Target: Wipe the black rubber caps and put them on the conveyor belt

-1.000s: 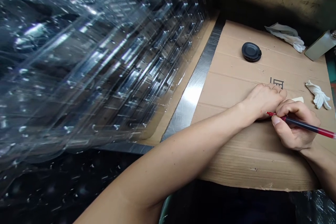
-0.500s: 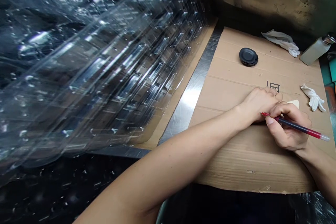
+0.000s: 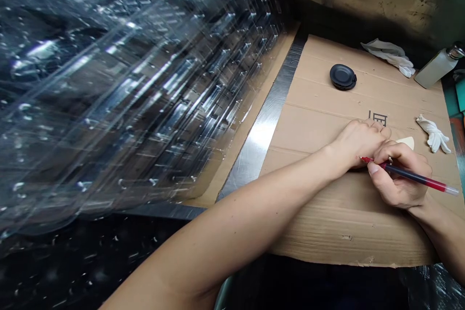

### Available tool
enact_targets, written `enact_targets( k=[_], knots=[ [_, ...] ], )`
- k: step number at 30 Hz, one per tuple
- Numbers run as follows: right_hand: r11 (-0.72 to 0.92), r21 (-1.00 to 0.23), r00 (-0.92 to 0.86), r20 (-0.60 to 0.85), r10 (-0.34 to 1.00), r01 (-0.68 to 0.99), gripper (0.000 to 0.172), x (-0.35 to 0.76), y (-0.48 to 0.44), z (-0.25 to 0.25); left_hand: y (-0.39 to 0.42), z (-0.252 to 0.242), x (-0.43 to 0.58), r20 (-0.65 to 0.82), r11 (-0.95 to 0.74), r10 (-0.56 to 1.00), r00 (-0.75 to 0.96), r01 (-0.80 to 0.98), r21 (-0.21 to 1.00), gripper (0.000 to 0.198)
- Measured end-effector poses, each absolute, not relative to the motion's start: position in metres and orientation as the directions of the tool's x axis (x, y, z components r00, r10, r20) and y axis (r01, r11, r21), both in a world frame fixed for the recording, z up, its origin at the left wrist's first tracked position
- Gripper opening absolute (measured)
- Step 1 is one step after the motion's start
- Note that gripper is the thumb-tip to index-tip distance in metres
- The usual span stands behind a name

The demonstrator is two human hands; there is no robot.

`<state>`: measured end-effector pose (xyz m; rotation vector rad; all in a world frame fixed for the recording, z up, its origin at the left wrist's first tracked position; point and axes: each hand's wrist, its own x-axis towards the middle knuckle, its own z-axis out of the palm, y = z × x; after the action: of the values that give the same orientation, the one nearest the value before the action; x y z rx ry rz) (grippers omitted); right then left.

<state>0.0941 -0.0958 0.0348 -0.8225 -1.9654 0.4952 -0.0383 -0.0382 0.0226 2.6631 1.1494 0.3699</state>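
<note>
My right hand [image 3: 403, 174] is closed around a red pen [image 3: 417, 175], gripping it near its tip. The pen tip touches or nearly touches the thumb side of my left hand [image 3: 361, 141], where a tiny red mark shows. My left hand lies back up on the cardboard sheet [image 3: 312, 126], its fingers curled under; what they hold, if anything, is hidden. A pale cream pointed piece [image 3: 406, 142] peeks out beside my right hand's knuckles, partly covered.
Clear plastic trays [image 3: 152, 101] are stacked at left beside a metal table strip [image 3: 269, 121]. On the cardboard sit a round black case [image 3: 342, 76], a crumpled white glove [image 3: 434, 133] and a white cloth item [image 3: 390, 55]. A bottle [image 3: 438, 68] stands at far right.
Both hands and the pen stay almost in place, the tip still by my left hand. The view has shifted very slightly.
</note>
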Motion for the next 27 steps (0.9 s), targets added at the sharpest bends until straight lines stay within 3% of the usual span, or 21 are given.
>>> enact_targets(
  k=[27],
  knots=[
    [0.699,-0.609,-0.348,0.606,0.715,0.376,0.015,0.0918,-0.0961,0.0378,-0.0391,0.0252,-0.0394,0.135,-0.667,0.738,0.661,0.683,0.297,0.031]
  ],
)
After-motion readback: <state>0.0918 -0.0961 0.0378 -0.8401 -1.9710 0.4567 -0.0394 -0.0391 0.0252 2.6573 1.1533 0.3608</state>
